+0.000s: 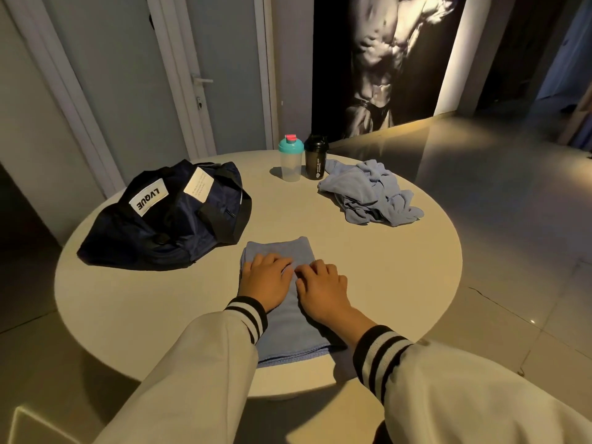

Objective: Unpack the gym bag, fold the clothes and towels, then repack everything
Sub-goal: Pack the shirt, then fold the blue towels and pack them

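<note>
A blue towel [282, 251], folded into a long strip, lies on the round white table [400, 283] in front of me. My left hand [266, 280] and my right hand [322, 288] rest side by side on it, palms down, fingers slightly bent and pressing the cloth. A dark navy gym bag [169, 219] with a white label lies slumped at the left of the table. A crumpled blue cloth [368, 192] sits at the back right, unfolded.
Two shaker bottles stand at the table's far edge: a clear one with a teal lid [290, 161] and a black one [316, 158]. Behind are white doors and a large wall poster. Shiny tiled floor lies to the right.
</note>
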{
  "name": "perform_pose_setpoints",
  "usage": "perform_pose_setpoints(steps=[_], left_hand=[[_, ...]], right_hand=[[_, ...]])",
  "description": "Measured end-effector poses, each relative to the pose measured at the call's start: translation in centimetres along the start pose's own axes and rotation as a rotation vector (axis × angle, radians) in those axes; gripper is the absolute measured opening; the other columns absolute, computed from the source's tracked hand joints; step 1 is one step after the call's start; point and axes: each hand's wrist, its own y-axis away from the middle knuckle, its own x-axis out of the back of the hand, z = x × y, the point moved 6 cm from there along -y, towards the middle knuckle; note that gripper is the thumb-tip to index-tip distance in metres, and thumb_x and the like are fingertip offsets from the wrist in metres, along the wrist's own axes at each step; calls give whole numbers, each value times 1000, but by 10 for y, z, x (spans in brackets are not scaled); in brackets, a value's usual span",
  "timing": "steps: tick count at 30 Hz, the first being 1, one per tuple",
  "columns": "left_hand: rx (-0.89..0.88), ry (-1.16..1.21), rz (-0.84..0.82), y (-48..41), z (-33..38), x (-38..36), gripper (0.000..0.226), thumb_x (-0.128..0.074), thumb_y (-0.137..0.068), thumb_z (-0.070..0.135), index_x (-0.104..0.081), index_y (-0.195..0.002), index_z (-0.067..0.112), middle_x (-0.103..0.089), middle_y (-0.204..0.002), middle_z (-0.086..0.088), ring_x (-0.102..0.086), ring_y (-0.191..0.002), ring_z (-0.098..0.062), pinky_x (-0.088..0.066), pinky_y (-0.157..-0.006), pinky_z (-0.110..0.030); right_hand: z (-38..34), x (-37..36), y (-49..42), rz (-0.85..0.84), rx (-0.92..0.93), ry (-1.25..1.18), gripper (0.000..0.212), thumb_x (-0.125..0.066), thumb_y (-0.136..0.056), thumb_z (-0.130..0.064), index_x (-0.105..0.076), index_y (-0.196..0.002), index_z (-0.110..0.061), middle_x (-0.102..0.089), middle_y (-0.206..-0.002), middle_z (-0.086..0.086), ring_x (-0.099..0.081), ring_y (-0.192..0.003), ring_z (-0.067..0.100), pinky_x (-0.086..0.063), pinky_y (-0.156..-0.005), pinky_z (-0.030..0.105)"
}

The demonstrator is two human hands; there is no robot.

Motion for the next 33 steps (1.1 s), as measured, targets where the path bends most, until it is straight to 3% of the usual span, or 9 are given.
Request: perform_pose_setpoints(steps=[4, 8, 10, 13, 16, 19, 23, 28, 33], left_hand=[[-8, 128, -2, 31, -12, -3, 46, -32, -109, 40, -41, -152, 28, -34, -161, 1, -31, -147, -19, -20, -122, -36], [10, 142, 189, 62, -16, 14, 32, -51, -101, 30, -61, -131, 30, -52, -141, 3, -39, -134, -22, -30, -113, -36], [56, 151, 141, 76, -16, 16, 35, -50, -99, 34, -59, -133, 34, -51, -142, 7, -36, -133, -21, -30, -112, -35], [100, 217, -2, 94, -15, 11, 47, -47, -102, 41, -45, -149, 33, -35, -160, 4, -27, -145, -21, -24, -120, -40], [111, 362, 109, 115, -17, 12, 38, -51, -104, 32, -54, -142, 27, -37, -157, -1, -29, -145, -21, -27, -121, -38], [63, 355, 253, 134, -13, 21, 23, -54, -101, 22, -65, -120, 27, -54, -134, 4, -39, -128, -19, -38, -111, -38], [-105, 246, 125, 152, 6, 15, 19, -51, -101, 36, -62, -116, 31, -59, -122, 10, -44, -118, -14, -40, -105, -36], [-178, 254, 61, 163, 11, 16, 35, -63, -91, 51, -57, -119, 30, -54, -128, 14, -41, -126, -7, -33, -108, -29], [-186, 286, 30, 166, 9, 14, 28, -65, -94, 44, -62, -114, 25, -60, -131, 5, -43, -135, -12, -35, -109, -31]], right_hand=[[1, -4, 15, -64, 3, 13, 44, -24, -108, -39, -35, -148, -26, -32, -155, 1, -32, -136, 29, -29, -102, 43], [-8, -4, 32, -99, 20, -14, 45, -24, -107, -39, -31, -149, -23, -23, -160, 6, -20, -146, 37, -30, -109, 50], [-14, 1, 42, -13, 69, -2, 39, -33, -105, -37, -44, -138, -20, -37, -147, 11, -32, -137, 39, -38, -99, 49], [-22, 6, 61, 107, 137, -23, 28, -44, -101, -35, -58, -114, -14, -51, -110, 12, -48, -101, 35, -38, -77, 39], [-23, 6, 77, 124, 158, -49, 29, -39, -101, -36, -57, -107, -15, -52, -98, 6, -52, -90, 30, -33, -69, 35], [-21, 9, 90, 156, 199, -78, 29, -39, -100, -36, -58, -107, -15, -55, -98, 4, -53, -90, 28, -33, -68, 35], [-16, 16, 102, 214, 185, -203, 25, -52, -97, -33, -62, -113, -16, -60, -107, 6, -55, -94, 25, -48, -76, 39], [-17, 16, 109, 237, 201, -182, 20, -51, -95, -33, -63, -96, -18, -59, -94, 2, -52, -82, 22, -47, -70, 38], [-12, 14, 117, 183, 202, -258, 21, -49, -97, -30, -66, -105, -20, -63, -103, -1, -55, -89, 19, -47, -74, 35]])
